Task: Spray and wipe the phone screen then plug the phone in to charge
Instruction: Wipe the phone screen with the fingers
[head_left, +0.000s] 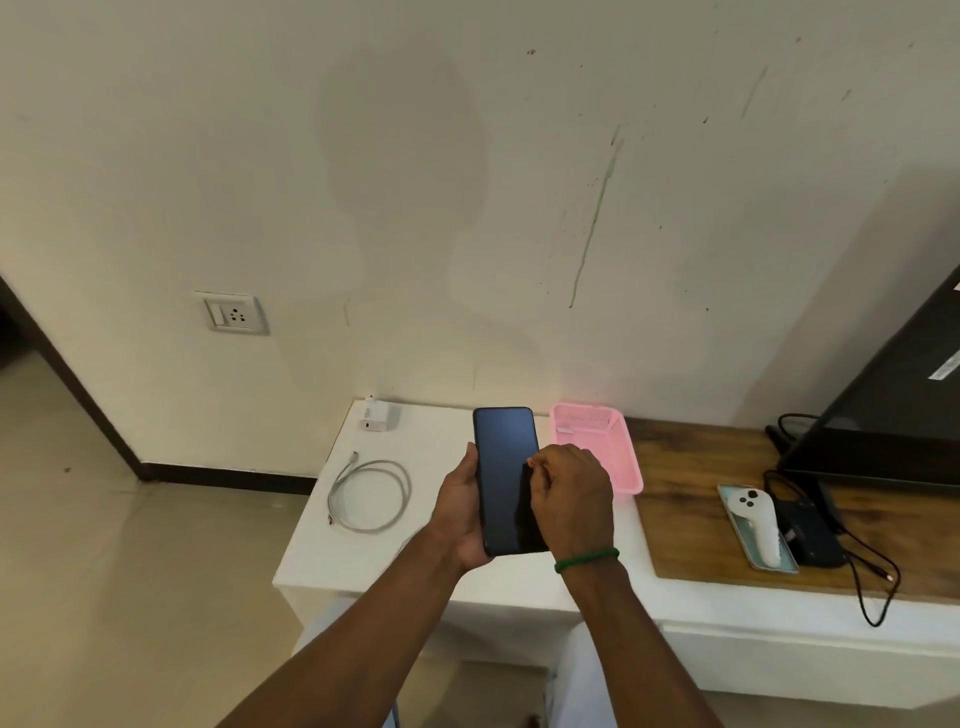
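Above the white table (441, 577), the phone (506, 478) is held upright with its dark screen facing the camera. The left hand (460, 512) is clamped on the phone's left edge and lower end. The right hand (569, 501) is curled against the phone's right side, fingertips (535, 464) pinched together on the screen; whether they hold a cloth cannot be told. Left of the phone, the coiled white cable (370, 493) lies on the table, the white charger (375, 414) behind it. Right of the phone sits the pink basket (618, 447). The wall socket (234, 313) is up on the wall, well left of the phone.
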